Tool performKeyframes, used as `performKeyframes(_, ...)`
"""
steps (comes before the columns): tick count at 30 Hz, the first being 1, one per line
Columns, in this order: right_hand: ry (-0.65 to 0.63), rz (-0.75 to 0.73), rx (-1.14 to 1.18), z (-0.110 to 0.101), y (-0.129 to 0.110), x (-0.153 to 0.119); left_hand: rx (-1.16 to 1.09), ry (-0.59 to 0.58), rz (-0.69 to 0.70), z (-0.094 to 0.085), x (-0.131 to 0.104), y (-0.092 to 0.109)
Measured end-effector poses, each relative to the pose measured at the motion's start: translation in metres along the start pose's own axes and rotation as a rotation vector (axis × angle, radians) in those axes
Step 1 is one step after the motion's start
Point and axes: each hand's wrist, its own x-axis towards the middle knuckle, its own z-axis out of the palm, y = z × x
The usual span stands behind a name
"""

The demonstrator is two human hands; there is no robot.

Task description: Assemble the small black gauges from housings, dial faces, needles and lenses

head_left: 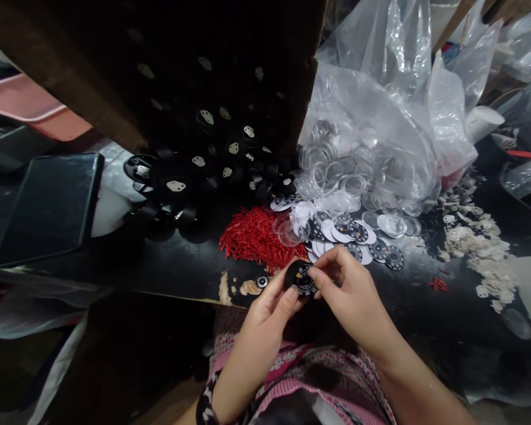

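Note:
Just above the table's front edge, my left hand [272, 307] grips a round black gauge case [292, 275] from below and the left. A black dial [305, 284] with white markings and a small yellow mark sits at the case's open face. My right hand [351, 289] is closed, its thumb and forefinger pinching the dial's right edge; the fingertips partly cover it. Behind my hands lie a heap of thin red pointers [259, 239] and a spread of loose dials [354, 233], some white side up. A small black-and-white ring [262, 281] rests left of my hands.
Clear round covers [331, 171] spill from a plastic bag [380, 118] at the back. Black cases fill a large cardboard box [312, 88] and spill out at left. A tablet-like device [48, 206] lies far left; pale small parts [478, 242] are heaped right.

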Motion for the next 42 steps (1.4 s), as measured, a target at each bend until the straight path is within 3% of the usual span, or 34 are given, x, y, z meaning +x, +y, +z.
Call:
performKeyframes(7, -0.112, 0.077, -0.014, 0.001, 0.001, -0.017, 0.327, -0.007, 0.054, -0.003, -0.007, 0.004)
performKeyframes(12, -0.197, 0.020, -0.112, -0.002, -0.001, -0.028, 0.704, -0.015, 0.160, -0.024, -0.019, 0.002)
performKeyframes(14, -0.233, -0.093, -0.241, -0.002, -0.002, -0.019, 0.640, 0.056, 0.154, -0.033, -0.018, 0.001)
performKeyframes(17, -0.189, -0.248, -0.618, 0.002, -0.003, 0.004, 0.365, 0.173, 0.100, -0.038, -0.014, 0.000)
performKeyframes(20, -0.205, -0.332, -0.963, 0.010, -0.004, 0.024, 0.094, 0.224, 0.056, -0.032, -0.010, 0.003)
performKeyframes(23, -0.223, -0.397, -1.069, 0.014, -0.003, 0.033, -0.113, 0.275, 0.037, -0.021, -0.009, 0.008)
performKeyframes(30, -0.220, -0.353, -1.060, 0.006, 0.004, 0.029, -0.261, 0.282, 0.012, -0.001, -0.005, 0.010)
performKeyframes(37, -0.187, -0.317, -0.685, 0.006, 0.004, 0.013, -0.252, 0.254, 0.049, 0.008, 0.001, 0.009)
performKeyframes(42, -0.101, -0.357, -0.613, 0.000, 0.007, 0.005, -0.251, 0.251, 0.035, 0.009, -0.001, 0.013)
